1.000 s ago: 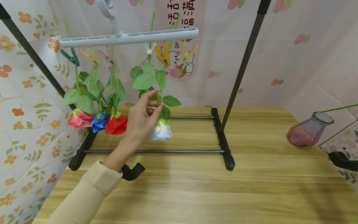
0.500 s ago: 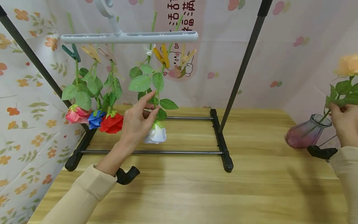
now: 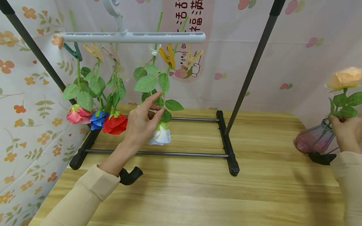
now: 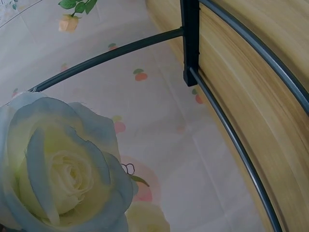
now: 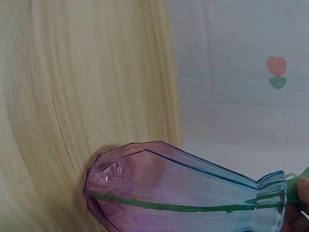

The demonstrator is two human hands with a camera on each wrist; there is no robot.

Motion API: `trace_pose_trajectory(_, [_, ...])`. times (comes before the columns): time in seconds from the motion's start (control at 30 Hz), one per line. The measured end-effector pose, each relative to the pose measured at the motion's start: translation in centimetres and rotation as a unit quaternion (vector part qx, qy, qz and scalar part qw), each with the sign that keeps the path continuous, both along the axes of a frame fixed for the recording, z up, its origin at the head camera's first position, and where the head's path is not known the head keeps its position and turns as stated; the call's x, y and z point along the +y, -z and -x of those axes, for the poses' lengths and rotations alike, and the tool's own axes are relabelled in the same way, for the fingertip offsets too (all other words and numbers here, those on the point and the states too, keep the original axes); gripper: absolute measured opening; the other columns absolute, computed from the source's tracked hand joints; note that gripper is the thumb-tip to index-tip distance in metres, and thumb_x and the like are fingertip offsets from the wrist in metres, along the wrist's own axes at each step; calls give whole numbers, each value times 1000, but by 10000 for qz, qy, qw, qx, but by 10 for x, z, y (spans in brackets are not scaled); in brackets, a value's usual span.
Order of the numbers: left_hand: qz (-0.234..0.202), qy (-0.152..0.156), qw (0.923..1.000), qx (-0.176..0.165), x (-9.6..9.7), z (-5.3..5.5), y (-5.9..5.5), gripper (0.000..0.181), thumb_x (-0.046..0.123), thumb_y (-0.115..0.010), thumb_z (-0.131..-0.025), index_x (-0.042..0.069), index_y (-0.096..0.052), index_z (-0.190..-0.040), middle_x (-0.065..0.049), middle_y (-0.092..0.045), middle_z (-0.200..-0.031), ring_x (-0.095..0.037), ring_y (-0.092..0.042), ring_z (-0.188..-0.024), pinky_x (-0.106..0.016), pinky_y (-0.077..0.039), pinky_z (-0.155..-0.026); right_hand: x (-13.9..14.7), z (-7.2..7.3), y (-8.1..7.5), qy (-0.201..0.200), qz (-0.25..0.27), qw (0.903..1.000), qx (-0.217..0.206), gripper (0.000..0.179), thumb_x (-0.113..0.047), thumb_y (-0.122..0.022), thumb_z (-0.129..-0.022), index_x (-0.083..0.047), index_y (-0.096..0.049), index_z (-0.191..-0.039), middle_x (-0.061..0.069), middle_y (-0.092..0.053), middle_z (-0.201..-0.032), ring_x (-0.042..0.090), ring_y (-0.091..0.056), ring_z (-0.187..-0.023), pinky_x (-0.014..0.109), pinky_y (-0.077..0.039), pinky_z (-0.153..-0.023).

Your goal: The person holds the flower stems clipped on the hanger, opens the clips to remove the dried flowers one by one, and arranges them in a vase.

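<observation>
My left hand [image 3: 144, 121] pinches the stem of a white rose [image 3: 160, 135] that hangs head down from a yellow clothespin [image 3: 168, 57]. In the left wrist view the bloom of this white rose [image 4: 63, 169] fills the lower left. At the far right, my right hand [image 3: 348, 130] holds the stem of a peach rose [image 3: 345, 78] at the mouth of a pink-to-blue glass vase [image 3: 314, 139]. The right wrist view shows the green stem [image 5: 183, 208] reaching down inside the vase [image 5: 145, 179]. Part of the right hand is cut off by the frame.
A white hanger bar [image 3: 135, 37] with several clothespins hangs above a black rack frame [image 3: 227, 147]. Pink [image 3: 79, 115], blue [image 3: 97, 120] and red [image 3: 115, 124] roses hang head down at left. A floral curtain [image 3: 22, 131] borders the wooden table [image 3: 198, 194].
My right hand has come into view at right with the peach rose and has lowered its stem into the vase. The left hand keeps its hold on the white rose's stem.
</observation>
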State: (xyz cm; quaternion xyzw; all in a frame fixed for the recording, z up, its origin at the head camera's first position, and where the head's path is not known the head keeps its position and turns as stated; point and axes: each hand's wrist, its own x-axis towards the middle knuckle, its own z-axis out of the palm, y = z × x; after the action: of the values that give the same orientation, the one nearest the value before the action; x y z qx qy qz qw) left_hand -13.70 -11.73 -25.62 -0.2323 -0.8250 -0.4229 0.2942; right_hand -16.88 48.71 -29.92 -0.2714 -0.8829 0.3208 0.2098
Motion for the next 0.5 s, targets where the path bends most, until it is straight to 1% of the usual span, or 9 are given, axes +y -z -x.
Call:
trace_pose_trajectory(0.07, [20, -3, 10000, 20, -1, 0, 0, 45, 2, -68, -89, 3, -58, -133, -15, -74, -87, -22, -70, -60, -18, -47, -56, -1, 0, 1, 13, -124, 9999, 18, 49, -25, -53, -94, -47, -37, -53, -42, -30, -45, -18, -27, -54, 19, -28, -60])
trace_pose_trajectory(0.13, [34, -11, 10000, 49, -2, 0, 0, 45, 2, -68, -89, 3, -58, -133, -15, -74, -87, -22, -70, -61, -18, -48, -56, -3, -1, 1, -3, -189, 9998, 39, 41, -25, -55, -94, -42, -42, -60, -42, -29, -46, -18, -27, -53, 19, -28, -59])
trace_pose_trajectory(0.2, [28, -5, 10000, 67, -3, 0, 0, 45, 2, -68, -89, 3, -58, -133, -15, -74, -86, -22, -71, -61, -19, -48, -56, -7, -4, 2, -60, 84, 9999, 119, 29, -24, -57, -94, -40, -46, -73, -42, -32, -56, -16, -30, -58, 15, -30, -58])
trace_pose_trajectory(0.27, [24, 13, 10000, 46, -3, 0, -1, 45, 3, -69, -89, 3, -59, -133, -15, -74, -86, -22, -71, -61, -19, -48, -56, -11, -9, 3, 41, 381, 9992, 128, 16, -28, -56, -94, -41, -49, -91, -40, -34, -75, -15, -31, -68, 12, -29, -60])
trace_pose_trajectory(0.3, [24, 26, 10000, 25, -3, 0, -1, 45, 3, -69, -89, 3, -59, -133, -15, -74, -86, -22, -71, -61, -19, -49, -56, -14, -12, 5, 164, 497, 9985, 144, 16, -30, -56, -94, -41, -47, -102, -37, -33, -84, -14, -31, -72, 11, -29, -61])
trace_pose_trajectory(0.37, [28, 46, 10000, -21, -4, -1, -1, 45, 4, -69, -89, 4, -59, -133, -14, -74, -86, -21, -71, -62, -19, -49, -56, -22, -17, 5, 366, 760, 9963, 165, 36, -36, -54, -95, -42, -40, -128, -32, -25, -97, -12, -26, -81, 12, -29, -68])
trace_pose_trajectory(0.4, [35, 47, 10000, -50, -5, -1, -2, 45, 4, -68, -89, 4, -59, -133, -14, -74, -86, -21, -71, -62, -19, -49, -57, -26, -20, 6, 554, 665, 9961, 192, 44, -39, -52, -95, -41, -35, -136, -31, -22, -102, -13, -23, -85, 13, -28, -73])
trace_pose_trajectory(0.47, [35, 35, 9999, -91, -7, -2, -2, 45, 5, -68, -89, 5, -59, -133, -14, -75, -87, -21, -70, -61, -20, -48, -57, -35, -24, 8, 882, 583, 9931, 503, 57, -43, -51, -95, -34, -30, -148, -34, -22, -109, -17, -23, -92, 15, -31, -84])
trace_pose_trajectory(0.5, [44, 19, 9999, -92, -7, -2, -2, 45, 6, -68, -89, 5, -59, -133, -14, -75, -87, -20, -69, -61, -20, -48, -57, -40, -27, 8, 992, 609, 9910, 658, 56, -44, -51, -96, -35, -31, -147, -35, -23, -113, -18, -24, -96, 15, -32, -91])
